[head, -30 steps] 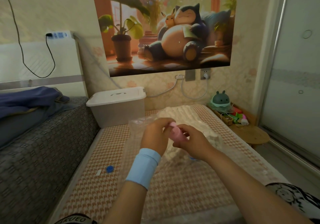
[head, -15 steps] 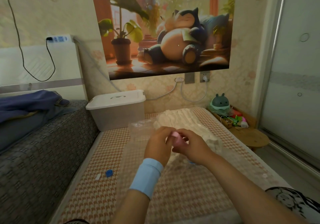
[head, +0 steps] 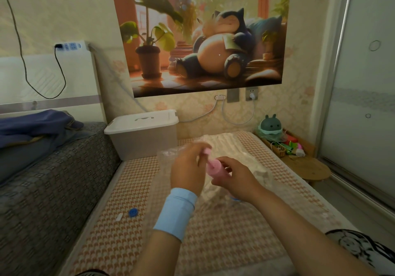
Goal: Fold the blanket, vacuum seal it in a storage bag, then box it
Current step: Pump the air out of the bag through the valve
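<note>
Centre: pink pump, upright and slightly tilted, held in both hands above the bag.

Grip: right hand curled round the pump's barrel from the right; left hand pinching the pump's thin upper end, fingertips blurred. Both grips tight on the pump, the two hands almost touching.

Pose: both forearms reaching forward from the lower edge and meeting at the pump; pale blue wristband on the left wrist; right wrist bent inward.

Just below the grip: a small blue part on the bag, mostly hidden by the right wrist; contact with the pump's base hidden.

Under and beyond the grip: clear bag lying flat on the mat, with the white blanket inside it, partly covered by the hands.

Left of the grip, nearer the viewer: blue cap and white clip, side by side on the mat, well apart from the bag.

Beyond and left of the grip: box, lid on, against the wall.

Far left: grey sofa with a blue cloth on it. Far right: round stool, a green toy behind it. Above: poster on the wall.
</note>
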